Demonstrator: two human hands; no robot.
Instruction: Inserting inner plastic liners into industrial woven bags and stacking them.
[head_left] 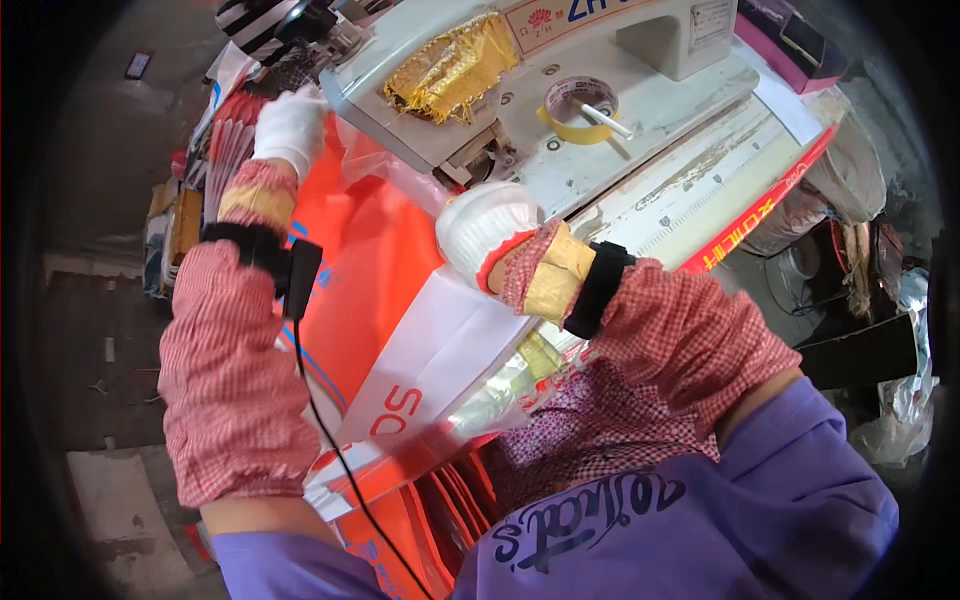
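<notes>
A large orange plastic-looking sheet (pixel 350 255) with a white printed band (pixel 440 335) lies slanted in front of a pale sewing machine (pixel 640 120). My left hand (pixel 290 130), in a white glove, reaches to the sheet's far left edge, fingers bunched together there beside the machine's end. Close to the needle area, my right hand (pixel 490 230), also white-gloved, rests over the sheet's right side. Its back faces up and hides the fingers. Clear film (pixel 400 165) shows between the two hands.
A tape roll (pixel 580 108) with a white stick in it lies on the machine bed. Yellow woven cloth (pixel 450 70) covers part of the machine. A red printed strip (pixel 760 205) runs along the table edge. Folded orange pieces (pixel 430 515) lie by my lap. A black cable (pixel 330 440) hangs from my left wrist.
</notes>
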